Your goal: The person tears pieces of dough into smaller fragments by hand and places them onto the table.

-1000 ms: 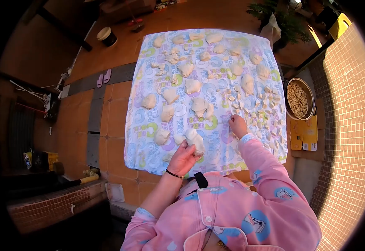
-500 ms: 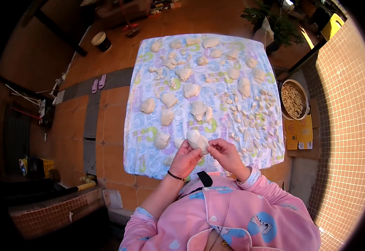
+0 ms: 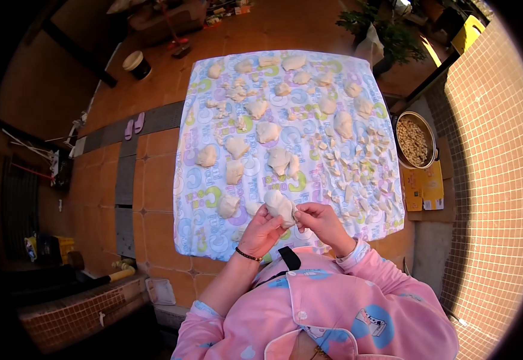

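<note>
My left hand (image 3: 260, 234) is closed round the lower side of a whitish, dough-like lump (image 3: 279, 206), held just over the table's near edge. Thumb and fingers of my right hand (image 3: 324, 227) pinch the lump's right edge. Beyond my hands lie several similar pale lumps (image 3: 268, 131) on a patterned cloth (image 3: 200, 180). Small torn pieces (image 3: 366, 171) are scattered over the cloth's right side, and a few crumbled bits (image 3: 236, 93) lie towards the back left. Whether the lumps are dough or bread I cannot tell.
To the table's right stands a round metal pot (image 3: 416, 140) full of small tan pieces, beside yellow cardboard (image 3: 424, 191). A tiled wall (image 3: 489, 156) rises further right. On the tiled floor at left are pink slippers (image 3: 134, 126) and a bucket (image 3: 137, 64).
The view has shifted slightly, so the table sits a little further left. My right fingers have drawn slightly down at the lump's edge; both hands still hold it.
</note>
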Motion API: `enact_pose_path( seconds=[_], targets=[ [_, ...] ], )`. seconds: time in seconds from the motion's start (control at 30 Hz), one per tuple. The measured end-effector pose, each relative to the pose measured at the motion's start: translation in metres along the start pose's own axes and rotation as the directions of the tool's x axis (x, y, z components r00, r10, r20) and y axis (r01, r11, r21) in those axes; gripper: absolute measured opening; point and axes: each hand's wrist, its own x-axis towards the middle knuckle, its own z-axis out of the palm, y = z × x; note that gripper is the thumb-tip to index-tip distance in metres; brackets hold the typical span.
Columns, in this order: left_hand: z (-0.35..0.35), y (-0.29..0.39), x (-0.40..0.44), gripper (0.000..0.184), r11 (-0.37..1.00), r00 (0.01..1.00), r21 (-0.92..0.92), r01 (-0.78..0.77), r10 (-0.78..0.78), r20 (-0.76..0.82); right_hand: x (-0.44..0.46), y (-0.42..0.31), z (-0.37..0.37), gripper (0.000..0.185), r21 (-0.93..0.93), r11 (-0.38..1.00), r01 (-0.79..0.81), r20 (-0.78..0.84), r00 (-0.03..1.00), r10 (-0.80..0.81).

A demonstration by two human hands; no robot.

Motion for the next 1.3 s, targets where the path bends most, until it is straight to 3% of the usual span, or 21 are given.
enact_pose_path(
  seconds=[0.07,0.13,0.2,0.23,0.27,0.3,0.37,0.53,0.6,0.67,0.73,0.77,0.8,0.9,1.1,1.3],
  targets=[
    [0.000,-0.001,-0.001,0.040,1.000,0.999,-0.004,0.007,-0.007,-0.039,0.013,0.011,-0.016,0.018,0.049,0.998,-0.047,-0.002,0.999,0.047],
    [-0.002,-0.003,-0.001,0.040,1.000,0.997,-0.010,0.008,-0.009,-0.081,0.039,0.021,-0.047,0.021,-0.035,0.999,0.006,-0.171,0.985,-0.012],
    [-0.004,-0.006,-0.001,0.039,1.000,0.988,-0.009,-0.001,0.000,-0.153,0.073,0.037,-0.083,0.021,-0.300,0.953,-0.036,-0.367,0.927,-0.080],
    [-0.004,-0.008,-0.001,0.039,1.000,0.987,-0.009,-0.009,0.007,-0.162,0.095,0.059,-0.108,0.021,-0.457,0.890,0.001,-0.374,0.907,-0.193],
    [-0.006,-0.009,-0.001,0.038,1.000,0.983,-0.023,-0.013,0.009,-0.182,0.114,0.074,-0.128,0.020,-0.601,0.799,0.031,-0.358,0.883,-0.304],
    [-0.007,-0.010,-0.003,0.037,0.999,0.979,-0.035,-0.019,0.011,-0.205,0.126,0.073,-0.136,0.020,-0.596,0.802,0.034,-0.345,0.891,-0.294],
    [-0.009,-0.011,-0.004,0.038,0.998,0.978,-0.040,-0.037,0.028,-0.206,0.146,0.075,-0.144,0.020,-0.861,0.508,0.000,-0.248,0.873,-0.420],
    [-0.006,-0.009,-0.008,0.038,0.997,0.977,-0.033,-0.070,0.062,-0.203,0.158,0.084,-0.141,0.019,-0.915,0.384,-0.123,-0.273,0.890,-0.366],
    [-0.003,-0.006,-0.008,0.040,0.996,0.979,-0.037,-0.079,0.070,-0.190,0.140,0.077,-0.124,0.020,-0.942,0.323,0.098,-0.126,0.786,-0.605],
    [-0.003,-0.005,-0.009,0.040,0.996,0.982,-0.042,-0.084,0.076,-0.171,0.109,0.049,-0.095,0.021,-0.797,0.583,0.156,-0.112,0.911,-0.397],
    [-0.003,-0.005,-0.008,0.041,0.995,0.987,-0.049,-0.084,0.076,-0.145,0.067,0.017,-0.058,0.024,-0.376,0.926,-0.020,-0.026,1.000,0.011],
    [-0.003,-0.005,-0.008,0.042,0.997,0.989,-0.039,-0.069,0.063,-0.137,0.049,0.008,-0.044,0.025,-0.264,0.963,-0.047,0.031,0.998,0.057],
    [-0.003,-0.005,-0.007,0.043,0.998,0.991,-0.027,-0.054,0.050,-0.128,0.036,0.002,-0.033,0.025,-0.150,0.986,-0.080,0.093,0.991,0.095],
    [-0.005,-0.008,-0.003,0.043,0.995,0.997,0.092,-0.035,0.040,-0.060,0.015,-0.014,-0.010,0.023,-0.141,0.989,-0.032,0.126,0.991,0.050],
    [0.004,-0.005,-0.003,0.042,0.993,1.000,0.118,0.015,-0.014,-0.007,0.007,-0.019,-0.006,0.018,-0.080,0.994,-0.069,0.130,0.988,0.079],
    [0.006,-0.004,-0.004,0.043,0.997,0.997,0.026,0.072,-0.073,0.040,0.004,-0.018,-0.010,0.015,-0.015,0.996,-0.093,0.136,0.986,0.094]
  ],
)
